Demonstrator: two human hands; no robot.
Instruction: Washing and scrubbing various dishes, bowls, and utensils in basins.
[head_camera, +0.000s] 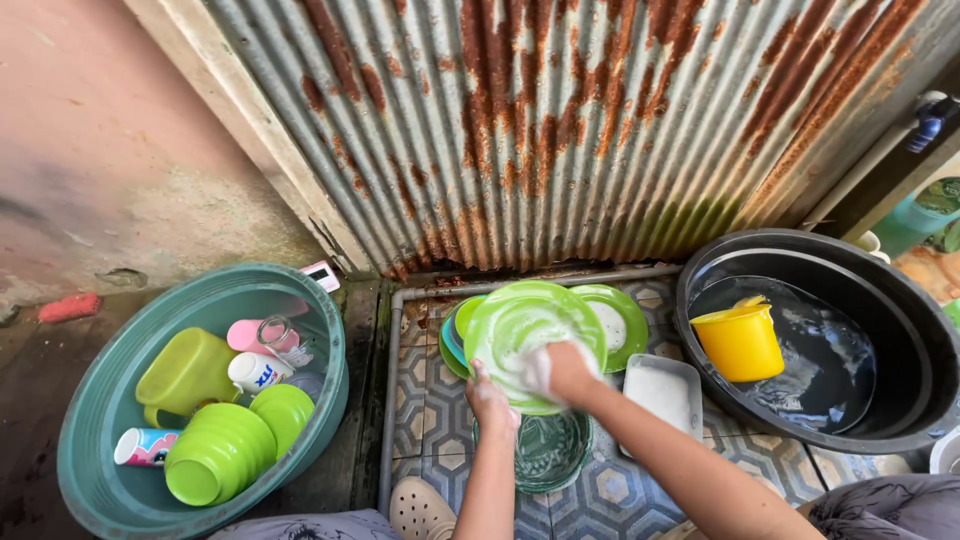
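Observation:
My left hand (492, 398) grips the lower left edge of a bright green plate (520, 325), held tilted over the tiled floor. My right hand (560, 372), covered in white suds, presses a soapy sponge against the plate's face. Behind the plate lies a stack of more green and blue plates (612, 322). Below it, a dark green patterned bowl (550, 452) rests on the tiles.
A teal basin (85, 440) at the left holds stacked green bowls (215, 450), a green jug (185, 372) and cups. A black tub (900, 320) of water with a floating yellow pail (740, 343) stands at the right. A white rectangular tray (662, 395) lies between. Rusty corrugated metal wall behind.

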